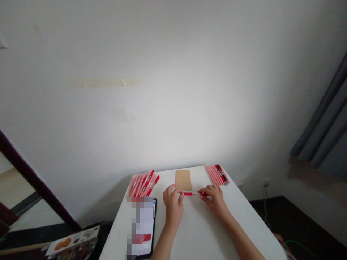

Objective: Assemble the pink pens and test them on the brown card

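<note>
My left hand [172, 206] and my right hand [214, 199] hold one red and pink pen [191, 194] level between them, each pinching an end, just above the white table [200, 231]. A small brown card [183, 179] lies flat right behind the pen. A pile of several pink and red pens [143, 183] lies at the far left of the table. A second pile of pink pens [217, 174], with one or two darker ones, lies at the far right.
A phone [142, 227] with a lit screen lies at the table's left edge near my left forearm. A white wall stands behind the table. A grey curtain [325, 126] hangs at the right. Printed packaging [73, 241] lies on the floor at lower left.
</note>
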A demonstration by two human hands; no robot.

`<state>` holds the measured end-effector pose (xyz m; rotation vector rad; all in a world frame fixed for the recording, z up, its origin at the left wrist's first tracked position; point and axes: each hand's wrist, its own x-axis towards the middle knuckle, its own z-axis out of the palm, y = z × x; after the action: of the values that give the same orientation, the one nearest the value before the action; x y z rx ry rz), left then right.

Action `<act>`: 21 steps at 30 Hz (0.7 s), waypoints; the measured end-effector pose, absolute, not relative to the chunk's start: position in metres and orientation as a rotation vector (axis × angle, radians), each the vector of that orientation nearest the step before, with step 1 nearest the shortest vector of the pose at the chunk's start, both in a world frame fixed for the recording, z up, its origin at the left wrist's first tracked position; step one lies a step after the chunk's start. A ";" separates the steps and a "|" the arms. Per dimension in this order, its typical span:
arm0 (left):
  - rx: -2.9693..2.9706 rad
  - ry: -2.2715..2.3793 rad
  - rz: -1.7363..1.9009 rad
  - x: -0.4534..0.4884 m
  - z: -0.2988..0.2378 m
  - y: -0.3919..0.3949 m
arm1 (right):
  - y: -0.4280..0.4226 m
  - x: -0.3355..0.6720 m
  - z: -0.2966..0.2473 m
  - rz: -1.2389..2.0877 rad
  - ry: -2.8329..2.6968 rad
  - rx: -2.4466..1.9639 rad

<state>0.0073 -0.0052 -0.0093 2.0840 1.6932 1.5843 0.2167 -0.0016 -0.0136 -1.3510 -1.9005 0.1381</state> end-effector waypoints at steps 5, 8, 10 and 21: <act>2.092 1.670 1.551 0.007 -0.006 -0.007 | -0.007 0.216 -0.008 0.176 -1.910 -1.381; 2.081 1.651 1.559 0.007 -0.003 -0.008 | -0.009 0.214 -0.004 0.196 -1.901 -1.394; 2.071 1.647 1.563 0.006 -0.003 -0.007 | -0.010 0.214 -0.003 0.203 -1.897 -1.392; 2.055 1.622 1.551 0.008 -0.006 -0.007 | -0.003 0.215 -0.010 0.295 -1.872 -1.328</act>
<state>0.0079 -0.0066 -0.0057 2.0550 1.6224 1.5508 0.2146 -0.0027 -0.0103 -1.3279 -1.8718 0.2953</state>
